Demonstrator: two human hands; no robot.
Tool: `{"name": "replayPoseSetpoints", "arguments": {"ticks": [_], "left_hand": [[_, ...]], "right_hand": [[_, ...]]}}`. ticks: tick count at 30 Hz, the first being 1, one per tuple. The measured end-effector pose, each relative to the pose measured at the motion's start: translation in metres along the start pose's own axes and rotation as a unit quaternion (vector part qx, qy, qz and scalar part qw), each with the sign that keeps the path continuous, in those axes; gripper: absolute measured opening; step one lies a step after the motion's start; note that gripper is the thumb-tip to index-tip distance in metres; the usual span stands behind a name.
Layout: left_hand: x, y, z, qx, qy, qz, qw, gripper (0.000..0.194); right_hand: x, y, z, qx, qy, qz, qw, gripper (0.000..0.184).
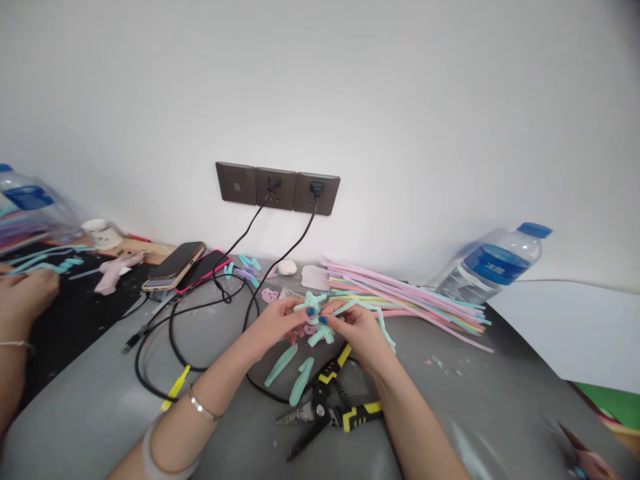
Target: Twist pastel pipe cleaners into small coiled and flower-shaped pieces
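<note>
My left hand (pixel 280 321) and my right hand (pixel 357 328) meet over the grey table (pixel 90 400), both pinching a small mint-green pipe-cleaner figure (pixel 316 312) with several arms. Fingertips of both hands are closed on it. Two folded mint pipe-cleaner loops (pixel 293 372) lie just below the hands. A long mint strand (pixel 386 328) trails to the right of my right hand.
Black-and-yellow pliers (pixel 330 407) lie by my forearms. A bundle of pastel pipe cleaners (pixel 415 297) and a water bottle (pixel 493 267) are at right. Two phones (pixel 187 267) charge by black cables (pixel 200 313) from wall sockets (pixel 277 188). Another person's hand (pixel 25 293) is at left.
</note>
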State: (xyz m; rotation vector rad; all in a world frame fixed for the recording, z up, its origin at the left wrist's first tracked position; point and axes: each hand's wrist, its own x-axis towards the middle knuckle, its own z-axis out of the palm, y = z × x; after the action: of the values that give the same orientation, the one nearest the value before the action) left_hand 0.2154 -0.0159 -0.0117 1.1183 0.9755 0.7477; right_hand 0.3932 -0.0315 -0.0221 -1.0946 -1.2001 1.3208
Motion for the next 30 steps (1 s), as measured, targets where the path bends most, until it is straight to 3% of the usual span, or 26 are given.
{"name": "replayPoseSetpoints", "arguments": {"ticks": [3,7,22,27,30], "left_hand": [[0.001,-0.004,0.003,0.059,0.001,0.046,0.997,0.033],[0.003,-0.007,0.005,0.059,0.041,0.098,0.993,0.027],[0.000,-0.006,0.009,0.066,0.067,0.043,0.995,0.014],[-0.003,-0.004,0.007,0.113,0.045,0.027,0.992,0.019],[-0.004,-0.002,0.002,0.160,-0.003,0.013,0.987,0.023]], "right_hand": [[0.001,0.001,0.001,0.011,0.016,-0.005,1.000,0.023],[0.002,0.005,0.001,0.000,0.027,-0.026,0.999,0.029],[0.001,0.010,0.006,-0.063,0.068,-0.083,0.992,0.029],[0.000,0.013,0.007,-0.057,0.072,-0.076,0.993,0.028],[0.000,0.015,0.007,-0.044,0.061,-0.066,0.995,0.026]]}}
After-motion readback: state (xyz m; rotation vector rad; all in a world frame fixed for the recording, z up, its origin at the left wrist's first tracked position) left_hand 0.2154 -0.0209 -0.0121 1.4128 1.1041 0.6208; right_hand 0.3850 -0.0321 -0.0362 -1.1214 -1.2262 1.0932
